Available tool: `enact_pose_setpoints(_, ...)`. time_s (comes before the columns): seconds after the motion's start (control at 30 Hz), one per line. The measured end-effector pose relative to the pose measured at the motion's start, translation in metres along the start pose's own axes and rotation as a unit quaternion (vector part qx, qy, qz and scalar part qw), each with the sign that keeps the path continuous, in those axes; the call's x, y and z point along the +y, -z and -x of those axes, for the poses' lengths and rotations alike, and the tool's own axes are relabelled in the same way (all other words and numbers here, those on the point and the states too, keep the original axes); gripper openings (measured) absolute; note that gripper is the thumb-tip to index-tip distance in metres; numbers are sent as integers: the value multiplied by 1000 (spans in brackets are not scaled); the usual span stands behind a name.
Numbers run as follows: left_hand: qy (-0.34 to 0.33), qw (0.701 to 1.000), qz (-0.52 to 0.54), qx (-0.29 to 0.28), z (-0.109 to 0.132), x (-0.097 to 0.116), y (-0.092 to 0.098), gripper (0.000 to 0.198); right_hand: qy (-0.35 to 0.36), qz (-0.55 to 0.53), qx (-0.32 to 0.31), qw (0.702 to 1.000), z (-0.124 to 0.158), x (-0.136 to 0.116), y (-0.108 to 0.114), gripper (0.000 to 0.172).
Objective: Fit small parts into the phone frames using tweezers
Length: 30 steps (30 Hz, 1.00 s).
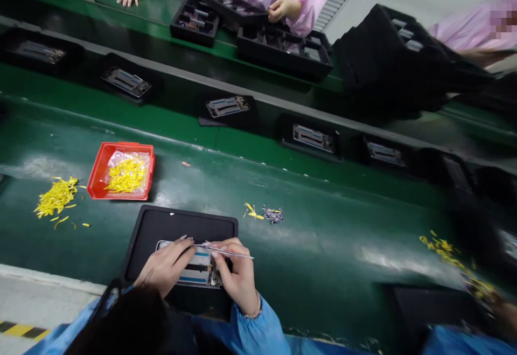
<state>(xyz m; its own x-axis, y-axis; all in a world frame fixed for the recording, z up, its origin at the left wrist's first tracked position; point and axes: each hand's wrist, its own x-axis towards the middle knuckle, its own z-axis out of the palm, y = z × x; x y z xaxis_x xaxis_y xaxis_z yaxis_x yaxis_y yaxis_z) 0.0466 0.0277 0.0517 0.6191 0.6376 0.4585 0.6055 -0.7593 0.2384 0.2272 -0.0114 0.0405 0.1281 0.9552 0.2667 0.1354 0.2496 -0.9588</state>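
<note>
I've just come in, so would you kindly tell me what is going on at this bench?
A person's left hand rests on a silver rectangular phone-like frame lying on a flat black tray. The right hand holds a thin silver tool along the frame's far edge; whether its tip touches is unclear. A red plastic bin of narrow yellow strips stands beyond the tray, to the left.
</note>
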Motion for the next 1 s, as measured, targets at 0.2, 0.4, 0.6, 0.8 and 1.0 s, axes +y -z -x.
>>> enact_pose_setpoints(0.2, 6, 1000, -11, 19, -9, 3, 5, 47, -6, 5, -3, 1000, -1, -3, 1, 21)
enact_pose_setpoints(0.4, 11, 1000, -6, 20, -13, 3, 6, 49, -5, 2, 10, 1000, -1, -3, -1, 20)
enact_pose_setpoints(0.6, 11, 1000, -6, 19, -10, 3, 5, 48, 3, 3, 10, 1000, -2, -4, -1, 19)
enact_pose_setpoints(0.8, 3, 1000, -9, 21, -11, 3, 6, 47, 2, 4, 9, 1000, -1, -2, -1, 22)
enact_pose_setpoints(1.0, -1, 1000, -6, 6, -10, 2, 8, 45, 2, 14, 4, 1000, -1, -2, 0, 21)
